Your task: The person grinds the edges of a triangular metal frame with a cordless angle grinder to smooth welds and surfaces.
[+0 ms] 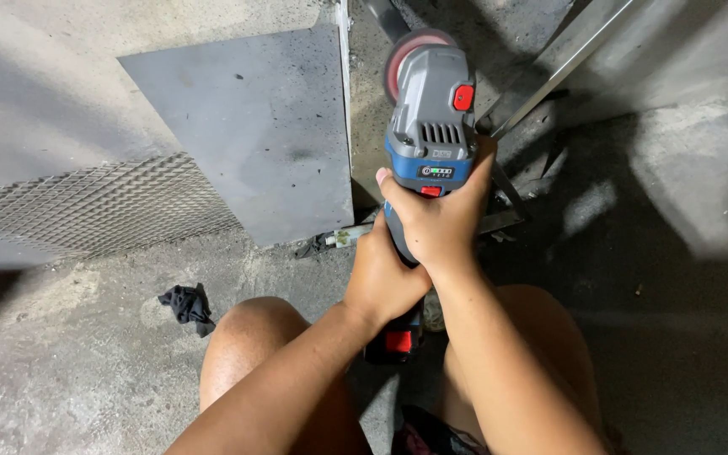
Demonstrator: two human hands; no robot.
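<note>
The fingers (398,195) of the right hand (436,223) are clamped round the waist of a grey and blue cordless angle grinder with red buttons (430,118), thumb on its left flank, while the fingers of the left hand (381,278) are wrapped tight round the grinder's rear grip just behind them. The grinder is held above the concrete floor (86,371), between the person's bare knees and the metal ahead; its long axis runs from the knees straight away from the person, with the reddish flap disc (406,50) at the far end and a red patch on the battery end just below the left fingers. Beyond the right fingers, on the grinder's top, sits a small dark rectangular panel with a row of green lights. To the left of the fingers a flat grey steel plate (254,126) leans upright, with expanded metal mesh (94,206) further left. A crumpled black rag (187,305) lies on the floor, left of the left fingers.
</note>
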